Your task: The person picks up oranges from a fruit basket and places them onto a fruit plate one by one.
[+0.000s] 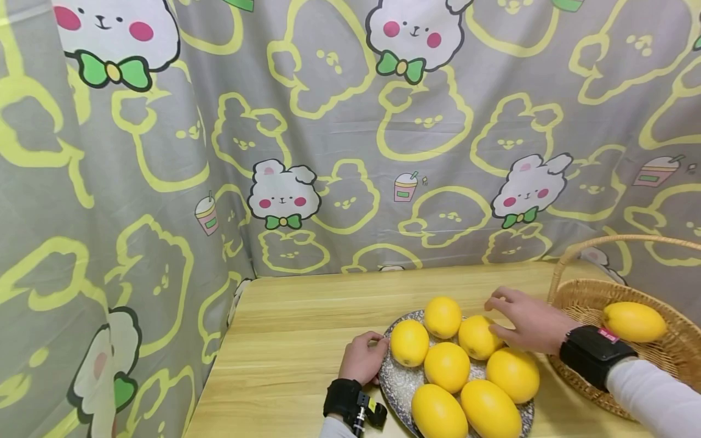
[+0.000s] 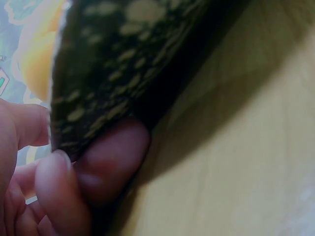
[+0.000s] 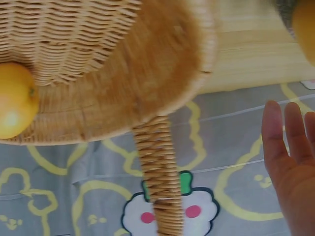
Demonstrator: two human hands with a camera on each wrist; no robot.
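No legible writing or labels that I can read. L hand point(image 1: 362, 358) grip pinches rim of speckled plate point(image 1: 398, 383) on worktop point(image 1: 306, 316). R hand point(image 1: 526, 319), fingers straight and apart, rests on a lemon point(image 1: 477, 338) among seven on the plate. Wicker basket point(image 1: 580, 298) w/ one lemon point(image 1: 634, 321) just beside, R. Bunny-print cloth point(image 1: 328, 121) behind.

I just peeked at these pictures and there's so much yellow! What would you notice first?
The heap of seven bright yellow lemons on the speckled grey plate at the front of the pale wooden table stands out first. The left hand grips the plate's left rim, while the right hand reaches over the back lemons. One more yellow lemon lies in the woven wicker basket on the right, and a grey cartoon-bunny cloth hangs behind.
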